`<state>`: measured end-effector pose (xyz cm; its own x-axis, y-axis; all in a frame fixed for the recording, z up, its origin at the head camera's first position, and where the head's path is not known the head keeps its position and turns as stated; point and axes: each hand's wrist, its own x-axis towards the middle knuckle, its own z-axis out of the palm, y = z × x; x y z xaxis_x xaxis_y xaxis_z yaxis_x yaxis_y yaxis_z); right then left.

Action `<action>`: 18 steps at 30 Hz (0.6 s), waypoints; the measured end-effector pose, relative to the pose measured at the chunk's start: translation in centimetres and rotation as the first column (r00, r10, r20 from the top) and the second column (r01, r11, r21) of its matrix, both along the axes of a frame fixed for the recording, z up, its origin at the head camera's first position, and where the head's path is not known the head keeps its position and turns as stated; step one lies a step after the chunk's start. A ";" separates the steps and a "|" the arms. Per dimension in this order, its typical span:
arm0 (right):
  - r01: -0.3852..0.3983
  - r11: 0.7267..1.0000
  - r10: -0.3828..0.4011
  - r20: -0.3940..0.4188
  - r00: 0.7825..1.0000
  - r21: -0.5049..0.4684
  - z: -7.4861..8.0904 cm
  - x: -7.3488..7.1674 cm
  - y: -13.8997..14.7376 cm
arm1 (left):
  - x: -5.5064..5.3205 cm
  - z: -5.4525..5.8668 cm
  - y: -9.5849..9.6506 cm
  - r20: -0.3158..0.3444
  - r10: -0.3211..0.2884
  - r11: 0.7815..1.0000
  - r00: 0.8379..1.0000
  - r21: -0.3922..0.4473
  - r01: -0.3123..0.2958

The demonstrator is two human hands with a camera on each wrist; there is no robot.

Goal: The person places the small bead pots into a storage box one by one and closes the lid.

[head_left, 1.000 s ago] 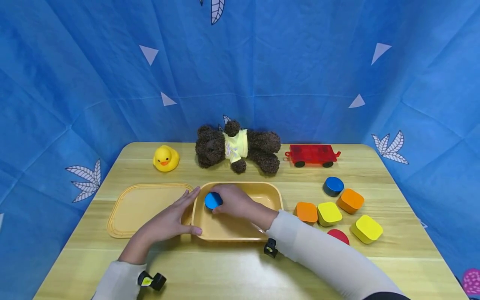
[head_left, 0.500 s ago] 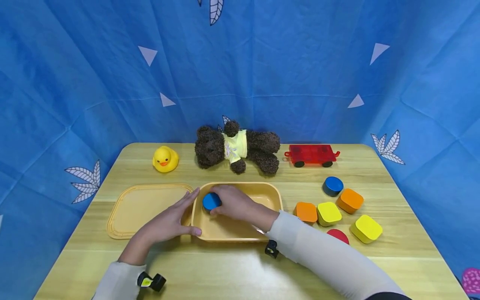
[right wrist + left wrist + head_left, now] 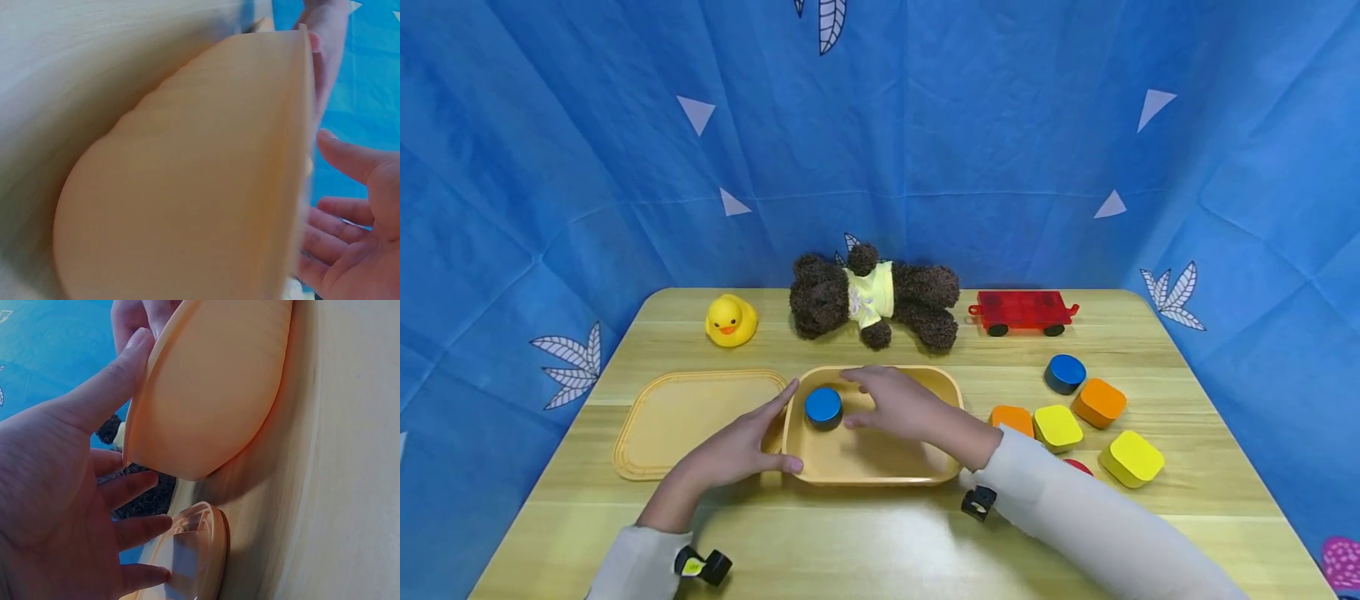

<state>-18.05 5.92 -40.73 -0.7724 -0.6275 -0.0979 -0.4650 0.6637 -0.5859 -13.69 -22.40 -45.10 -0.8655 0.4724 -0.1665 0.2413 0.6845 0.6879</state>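
Observation:
A peach plastic box (image 3: 865, 467) stands open-topped in the middle of the table. Inside it at the left is a blue round block (image 3: 823, 406). My left hand (image 3: 733, 446) spreads around the box's left end; its thumb (image 3: 115, 378) touches the rim while the other fingers are fairly straight. Over the inside of the box is my right hand (image 3: 898, 404), thumb and fingers parted, holding nothing, just right of the blue block. In the right wrist view, the box wall (image 3: 181, 169) hides the block.
A flat peach lid (image 3: 700, 417) lies left of the box. Several orange, yellow, red and blue blocks sit at right, including a yellow block (image 3: 1132, 458). Along the back are a rubber duck (image 3: 731, 321), a teddy bear (image 3: 872, 296) and a red toy wagon (image 3: 1024, 311).
My right hand has let go of the blue round block and drawn back to the right, leaving the block in the box. The left hand has stayed at the box's end.

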 end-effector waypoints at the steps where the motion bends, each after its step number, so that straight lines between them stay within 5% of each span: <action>1: 0.003 1.000 -0.003 0.002 1.000 -0.014 0.1 0.1 0.5 | 0.0 0.0 0.0 -0.001 0.001 1.000 1.000 0.001 -0.001; 18: 0.068 0.994 -0.077 -0.092 0.993 -0.091 0.6 1.9 8.6 | 0.2 -0.1 0.1 0.021 0.006 0.999 1.000 0.041 -0.007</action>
<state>-16.12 14.56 -40.14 -0.8193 -0.5725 0.0310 -0.4739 0.6458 -0.5987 -13.52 -22.34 -45.16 -0.8651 0.4738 -0.1648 0.2226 0.6570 0.7203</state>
